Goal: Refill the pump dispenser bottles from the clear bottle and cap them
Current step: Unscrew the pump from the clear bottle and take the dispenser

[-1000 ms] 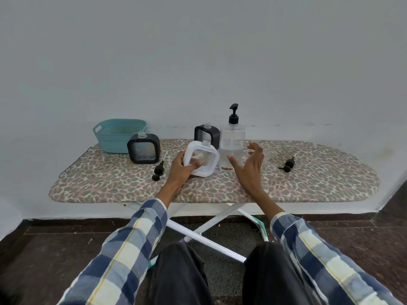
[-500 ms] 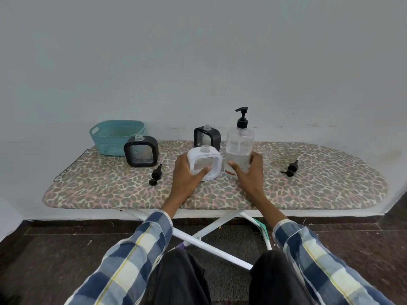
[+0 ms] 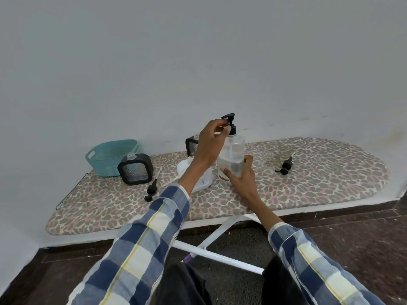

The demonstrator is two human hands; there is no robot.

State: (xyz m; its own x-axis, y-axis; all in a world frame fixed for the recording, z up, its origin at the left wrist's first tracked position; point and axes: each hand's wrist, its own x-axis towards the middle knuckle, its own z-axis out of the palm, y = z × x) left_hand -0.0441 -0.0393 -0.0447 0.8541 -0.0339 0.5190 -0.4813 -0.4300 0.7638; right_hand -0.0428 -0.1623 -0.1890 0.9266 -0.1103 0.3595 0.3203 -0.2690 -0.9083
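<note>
Now the right hand (image 3: 239,175) is gripping the lower body of the clear bottle (image 3: 233,154), fingers and thumb curled round it, and is holding it upright over the bench (image 3: 308,183); whether its base is touching the cover cannot be told. The left hand (image 3: 209,144) is reaching up from the left, its fingertips (image 3: 226,127) pinching the black collar of the pump (image 3: 230,122) that is sitting on top of the clear bottle.

Just left of the clear bottle, a white dispenser (image 3: 203,182) is standing on the bench, uncapped and mostly hidden behind the left wrist. Behind it and left of the clear bottle, a black dispenser (image 3: 191,145) is showing partly past the left hand. Farther left of the clear bottle, a second black dispenser (image 3: 135,170) is standing with its neck open, and a teal basket (image 3: 105,157) is sitting just behind that one. A loose pump head (image 3: 151,190) is lying on the cover in front of the second black dispenser. Another loose pump head (image 3: 285,165) is lying well to the right of the clear bottle. Both forearms are wearing plaid sleeves.
</note>
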